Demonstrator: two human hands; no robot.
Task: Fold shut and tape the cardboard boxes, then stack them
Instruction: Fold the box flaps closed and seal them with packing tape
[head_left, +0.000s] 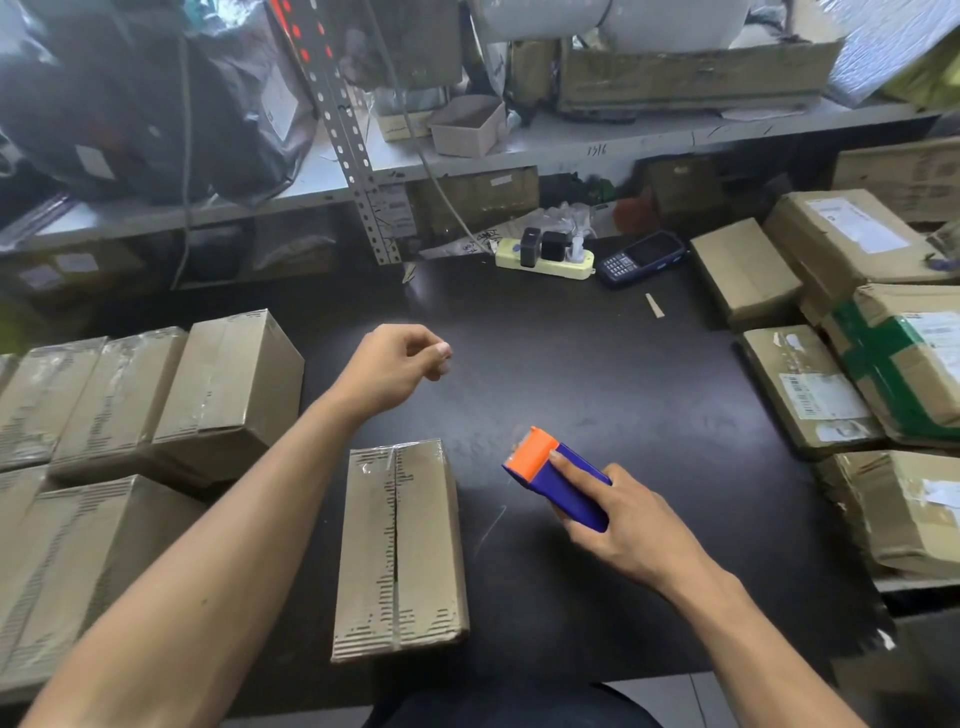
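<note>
A closed cardboard box (400, 551) lies on the dark table (597, 374) in front of me, with clear tape along its top seam. My right hand (628, 525) grips a blue and orange tape dispenser (556, 478) just right of the box, above the table. My left hand (400, 364) hovers over the table beyond the box, fingers loosely curled, thumb and fingertips close together; whether it holds a tape end I cannot tell. Several taped boxes (228, 384) are stacked at the left.
More cardboard parcels (810, 384) crowd the right side of the table. A power strip (545, 257) and a handheld scanner (644, 257) lie at the back. A shelf (519, 150) with bags and boxes runs above, held by a perforated metal upright (353, 156).
</note>
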